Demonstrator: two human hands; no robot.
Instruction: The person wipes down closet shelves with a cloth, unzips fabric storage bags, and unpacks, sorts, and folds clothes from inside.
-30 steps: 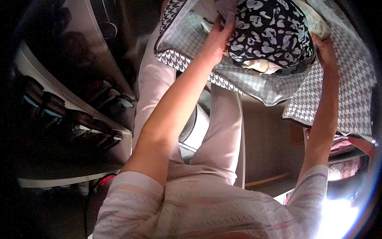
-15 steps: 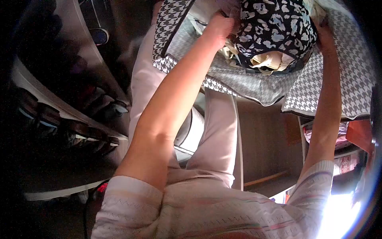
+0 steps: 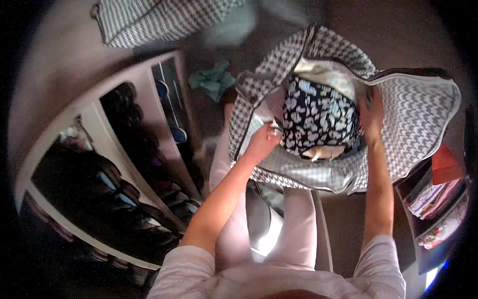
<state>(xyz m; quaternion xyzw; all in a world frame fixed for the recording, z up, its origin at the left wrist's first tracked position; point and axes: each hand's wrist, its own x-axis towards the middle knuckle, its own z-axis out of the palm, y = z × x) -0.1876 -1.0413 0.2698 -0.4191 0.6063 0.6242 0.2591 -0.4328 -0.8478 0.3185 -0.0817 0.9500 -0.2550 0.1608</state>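
A houndstooth fabric storage bag [image 3: 418,107] lies open in front of me, its flap spread to the right. Inside it sits a rounded black bundle with white spots [image 3: 318,117], with a beige piece [image 3: 324,152] at its lower edge and pale cloth [image 3: 326,72] above it. My left hand [image 3: 265,142] is at the bundle's left side, fingers curled, and what they hold is too small to name. My right hand [image 3: 370,115] lies along the bundle's right side, inside the bag, its fingertips partly hidden and blurred.
Shelves of shoes [image 3: 119,192] stand at the left. Another houndstooth bag [image 3: 159,22] is at the top left, with a teal cloth [image 3: 213,80] below it. An orange-red item [image 3: 445,164] and folded clothes [image 3: 434,198] are at the right.
The view has tilted up, so the whole bag, the second bag and the teal cloth now show. My left hand stays curled beside the bundle; my right hand remains at its right side.
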